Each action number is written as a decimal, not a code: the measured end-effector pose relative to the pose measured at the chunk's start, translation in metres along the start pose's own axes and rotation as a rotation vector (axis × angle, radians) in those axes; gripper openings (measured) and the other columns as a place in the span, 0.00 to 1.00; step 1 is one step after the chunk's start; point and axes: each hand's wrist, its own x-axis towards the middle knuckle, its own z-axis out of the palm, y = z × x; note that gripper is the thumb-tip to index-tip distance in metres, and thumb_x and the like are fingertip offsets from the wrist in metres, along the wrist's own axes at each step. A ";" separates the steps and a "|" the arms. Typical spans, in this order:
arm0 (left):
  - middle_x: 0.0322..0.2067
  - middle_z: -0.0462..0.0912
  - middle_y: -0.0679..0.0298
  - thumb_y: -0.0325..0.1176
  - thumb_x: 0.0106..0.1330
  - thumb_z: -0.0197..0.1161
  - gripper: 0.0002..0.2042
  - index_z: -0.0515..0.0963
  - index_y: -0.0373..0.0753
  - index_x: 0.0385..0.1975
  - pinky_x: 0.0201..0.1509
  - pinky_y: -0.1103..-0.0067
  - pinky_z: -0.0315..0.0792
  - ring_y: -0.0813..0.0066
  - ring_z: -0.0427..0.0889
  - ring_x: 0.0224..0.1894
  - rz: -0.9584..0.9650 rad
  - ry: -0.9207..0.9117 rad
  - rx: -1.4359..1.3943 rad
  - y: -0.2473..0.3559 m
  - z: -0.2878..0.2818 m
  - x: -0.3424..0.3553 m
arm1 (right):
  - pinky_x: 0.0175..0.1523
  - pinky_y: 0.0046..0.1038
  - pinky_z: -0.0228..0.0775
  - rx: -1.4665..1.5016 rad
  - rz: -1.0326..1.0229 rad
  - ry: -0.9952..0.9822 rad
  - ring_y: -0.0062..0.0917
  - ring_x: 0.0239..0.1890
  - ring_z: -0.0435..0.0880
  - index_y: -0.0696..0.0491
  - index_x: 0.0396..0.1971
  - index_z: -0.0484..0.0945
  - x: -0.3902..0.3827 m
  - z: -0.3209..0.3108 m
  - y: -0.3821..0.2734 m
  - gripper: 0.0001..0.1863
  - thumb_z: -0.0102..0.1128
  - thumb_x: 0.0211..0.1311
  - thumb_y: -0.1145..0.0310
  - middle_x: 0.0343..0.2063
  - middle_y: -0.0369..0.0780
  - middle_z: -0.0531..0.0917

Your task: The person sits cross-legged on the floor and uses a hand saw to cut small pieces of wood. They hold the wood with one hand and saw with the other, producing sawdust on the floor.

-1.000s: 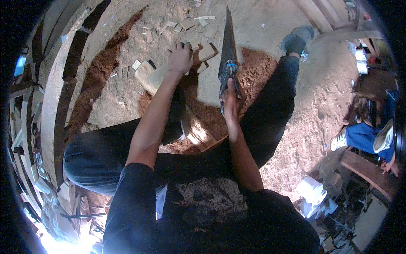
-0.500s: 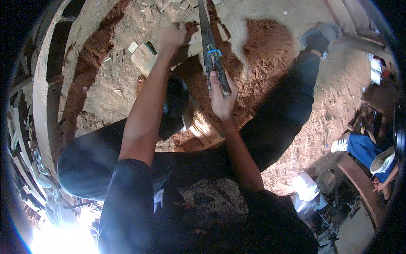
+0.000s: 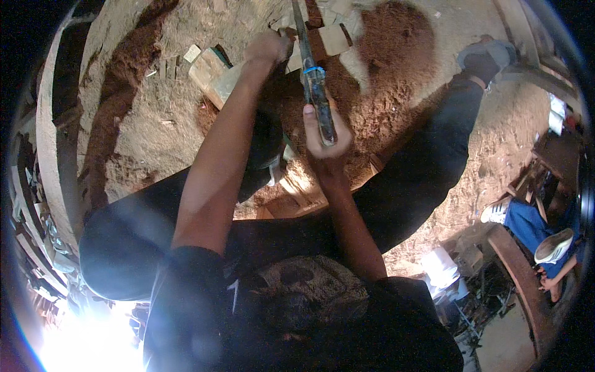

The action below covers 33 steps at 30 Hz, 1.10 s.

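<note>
A hand saw with a dark, worn handle [image 3: 321,102] and a blue tie near the blade is gripped in my right hand [image 3: 330,136]. Its narrow-looking blade [image 3: 300,25] points away from me and crosses a pale piece of wood [image 3: 336,39]. Left of the blade, my left hand [image 3: 268,49] is closed at the near-left end of that wood; its fingertips are partly hidden. Beside my left wrist lies a thicker wooden block [image 3: 209,74]. Reddish sawdust covers the ground under the saw.
My bent legs frame the work, with a sandalled foot [image 3: 486,56] at far right. Small wood offcuts [image 3: 167,67] lie on the ground. Timber [image 3: 54,136] stands at left. At right are a curved plank [image 3: 517,282], a white container [image 3: 440,268] and another person's shoe [image 3: 496,211].
My right hand has drawn the saw slightly back toward me, and the blade looks thinner, seen more edge-on. The wood right of the blade shows a broader face. The whole view has shifted slightly.
</note>
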 end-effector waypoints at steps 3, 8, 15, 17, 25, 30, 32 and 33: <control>0.53 0.81 0.46 0.57 0.69 0.47 0.29 0.81 0.37 0.51 0.61 0.59 0.73 0.46 0.80 0.57 0.123 0.067 0.104 -0.004 0.009 0.020 | 0.36 0.24 0.72 0.021 0.121 -0.042 0.18 0.27 0.76 0.61 0.42 0.81 0.001 -0.007 -0.013 0.12 0.63 0.66 0.67 0.26 0.39 0.83; 0.51 0.82 0.46 0.57 0.68 0.49 0.29 0.81 0.36 0.50 0.61 0.60 0.74 0.47 0.81 0.55 -0.076 0.154 0.004 0.017 0.004 0.003 | 0.34 0.23 0.72 -0.108 0.024 -0.087 0.14 0.27 0.76 0.59 0.51 0.80 0.000 -0.020 -0.015 0.16 0.60 0.70 0.66 0.26 0.36 0.83; 0.51 0.82 0.47 0.48 0.70 0.47 0.24 0.80 0.36 0.51 0.59 0.61 0.76 0.47 0.81 0.55 -0.056 0.141 0.067 0.026 -0.002 -0.014 | 0.34 0.22 0.74 -0.146 0.019 -0.165 0.15 0.31 0.82 0.59 0.57 0.76 0.015 -0.024 -0.014 0.20 0.61 0.70 0.65 0.32 0.39 0.86; 0.51 0.83 0.47 0.46 0.70 0.47 0.22 0.81 0.36 0.50 0.58 0.61 0.76 0.48 0.82 0.55 -0.066 0.147 0.079 0.018 0.006 -0.001 | 0.35 0.23 0.76 -0.127 0.053 -0.172 0.16 0.32 0.83 0.58 0.58 0.75 0.023 -0.016 -0.016 0.21 0.61 0.70 0.65 0.35 0.41 0.87; 0.46 0.85 0.46 0.45 0.69 0.49 0.21 0.83 0.35 0.45 0.55 0.62 0.77 0.49 0.84 0.51 -0.034 0.182 0.100 0.007 0.004 -0.007 | 0.37 0.27 0.76 -0.281 0.037 -0.289 0.24 0.32 0.84 0.59 0.61 0.72 0.000 -0.040 -0.008 0.22 0.57 0.72 0.64 0.35 0.45 0.86; 0.47 0.84 0.45 0.48 0.67 0.52 0.23 0.83 0.34 0.45 0.55 0.61 0.77 0.48 0.84 0.51 -0.040 0.210 0.078 0.017 0.007 -0.005 | 0.35 0.28 0.74 -0.247 0.242 -0.023 0.24 0.30 0.83 0.60 0.59 0.73 -0.019 -0.018 -0.024 0.21 0.55 0.73 0.63 0.34 0.46 0.86; 0.47 0.84 0.45 0.50 0.67 0.51 0.25 0.83 0.34 0.46 0.56 0.61 0.77 0.48 0.84 0.51 -0.063 0.220 0.091 0.007 0.011 0.006 | 0.34 0.28 0.74 -0.213 0.219 0.010 0.24 0.29 0.82 0.60 0.58 0.74 -0.028 -0.016 -0.017 0.21 0.54 0.74 0.62 0.33 0.46 0.85; 0.47 0.84 0.45 0.50 0.67 0.51 0.25 0.83 0.34 0.46 0.57 0.60 0.76 0.48 0.84 0.51 -0.063 0.216 0.097 0.009 0.012 0.006 | 0.33 0.28 0.73 -0.197 0.176 -0.003 0.24 0.28 0.82 0.60 0.58 0.74 -0.030 -0.021 -0.009 0.20 0.54 0.74 0.62 0.32 0.45 0.85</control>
